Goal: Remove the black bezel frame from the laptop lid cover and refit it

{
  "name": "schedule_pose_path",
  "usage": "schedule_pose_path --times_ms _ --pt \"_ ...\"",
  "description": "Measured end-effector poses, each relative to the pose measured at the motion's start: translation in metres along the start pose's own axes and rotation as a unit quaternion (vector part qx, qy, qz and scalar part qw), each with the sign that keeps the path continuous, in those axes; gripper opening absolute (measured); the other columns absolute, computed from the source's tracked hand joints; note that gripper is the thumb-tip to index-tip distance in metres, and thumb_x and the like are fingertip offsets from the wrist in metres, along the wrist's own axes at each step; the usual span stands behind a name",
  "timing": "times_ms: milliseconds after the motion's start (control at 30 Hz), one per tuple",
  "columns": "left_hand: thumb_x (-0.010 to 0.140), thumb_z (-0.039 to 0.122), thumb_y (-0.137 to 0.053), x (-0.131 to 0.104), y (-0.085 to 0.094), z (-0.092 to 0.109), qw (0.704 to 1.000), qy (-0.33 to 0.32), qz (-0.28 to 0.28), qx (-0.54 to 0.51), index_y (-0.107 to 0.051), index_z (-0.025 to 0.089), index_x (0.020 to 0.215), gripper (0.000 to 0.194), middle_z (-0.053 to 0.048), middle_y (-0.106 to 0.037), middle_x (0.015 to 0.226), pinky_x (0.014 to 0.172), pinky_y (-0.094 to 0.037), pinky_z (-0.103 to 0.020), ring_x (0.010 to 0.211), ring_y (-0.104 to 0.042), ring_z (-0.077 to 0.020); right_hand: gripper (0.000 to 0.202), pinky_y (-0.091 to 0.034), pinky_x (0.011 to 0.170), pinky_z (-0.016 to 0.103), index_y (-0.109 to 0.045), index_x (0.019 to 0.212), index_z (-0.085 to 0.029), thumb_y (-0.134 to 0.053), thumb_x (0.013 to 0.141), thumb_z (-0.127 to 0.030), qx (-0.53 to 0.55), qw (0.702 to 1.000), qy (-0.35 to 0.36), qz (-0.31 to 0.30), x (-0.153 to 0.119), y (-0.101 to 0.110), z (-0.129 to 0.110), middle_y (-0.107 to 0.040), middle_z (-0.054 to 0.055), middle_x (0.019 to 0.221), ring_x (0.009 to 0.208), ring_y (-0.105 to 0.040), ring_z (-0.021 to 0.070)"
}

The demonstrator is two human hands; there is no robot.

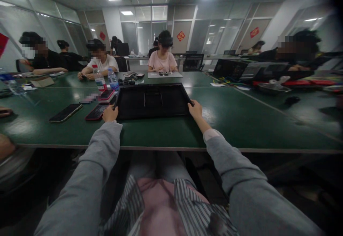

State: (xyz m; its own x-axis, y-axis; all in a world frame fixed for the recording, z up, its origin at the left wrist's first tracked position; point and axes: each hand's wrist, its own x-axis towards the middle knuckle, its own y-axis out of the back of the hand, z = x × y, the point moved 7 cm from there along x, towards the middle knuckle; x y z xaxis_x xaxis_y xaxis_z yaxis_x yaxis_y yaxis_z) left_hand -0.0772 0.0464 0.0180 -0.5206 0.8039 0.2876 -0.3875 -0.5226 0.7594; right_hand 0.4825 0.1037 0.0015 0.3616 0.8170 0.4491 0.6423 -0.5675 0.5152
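A black flat-screen monitor (131,104) is in front of me, over the green table, its dark glossy face turned up and showing faint pale reflections. My left hand (110,113) is closed round its left edge. On the opposite side, my right hand (195,109) grips the right edge, thumb on top. The fingers under the frame are hidden, and I cannot tell whether the monitor rests fully on the table. Just left of my left hand lies a red-edged phone (94,111).
Another dark phone (65,113) lies farther left on the green table (166,134). Two bottles, one red-capped (99,79) and one blue-labelled (113,80), stand behind the phones. Across sits a person in pink (162,61) at a white board (152,74). Cables and computer parts (230,68) occupy the right.
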Motion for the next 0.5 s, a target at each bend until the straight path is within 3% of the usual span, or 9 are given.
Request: schedule_pose_path --times_ms 167,367,500 --pt "0.094 0.043 -0.055 0.001 0.001 0.002 1.000 -0.014 0.004 -0.009 -0.068 0.019 0.133 0.048 -0.017 -0.069 0.131 0.102 -0.046 -0.048 0.123 -0.061 -0.0362 0.040 -0.051 0.103 0.046 -0.070 0.124 -0.018 -0.058 0.088 -0.031 0.004 1.000 -0.001 -0.003 0.001 0.000 0.001 -0.072 0.014 0.121 0.113 -0.067 0.0287" --pt "0.095 0.043 -0.054 0.007 0.009 0.010 0.997 -0.045 0.049 -0.034 -0.070 0.019 0.132 0.048 -0.014 -0.071 0.129 0.102 -0.046 -0.044 0.121 -0.063 -0.0338 0.042 -0.049 0.104 0.047 -0.067 0.128 -0.017 -0.055 0.090 -0.030 -0.001 1.000 0.000 0.014 -0.003 0.004 -0.003 -0.072 0.014 0.120 0.113 -0.067 0.0290" --pt "0.094 0.043 -0.056 0.011 0.003 0.011 0.998 -0.038 0.021 -0.046 -0.070 0.019 0.133 0.048 -0.013 -0.072 0.127 0.104 -0.046 -0.042 0.122 -0.062 -0.0322 0.042 -0.050 0.102 0.048 -0.066 0.129 -0.018 -0.055 0.091 -0.031 -0.009 1.000 -0.012 0.014 -0.004 0.005 -0.003 -0.073 0.014 0.119 0.112 -0.067 0.0293"
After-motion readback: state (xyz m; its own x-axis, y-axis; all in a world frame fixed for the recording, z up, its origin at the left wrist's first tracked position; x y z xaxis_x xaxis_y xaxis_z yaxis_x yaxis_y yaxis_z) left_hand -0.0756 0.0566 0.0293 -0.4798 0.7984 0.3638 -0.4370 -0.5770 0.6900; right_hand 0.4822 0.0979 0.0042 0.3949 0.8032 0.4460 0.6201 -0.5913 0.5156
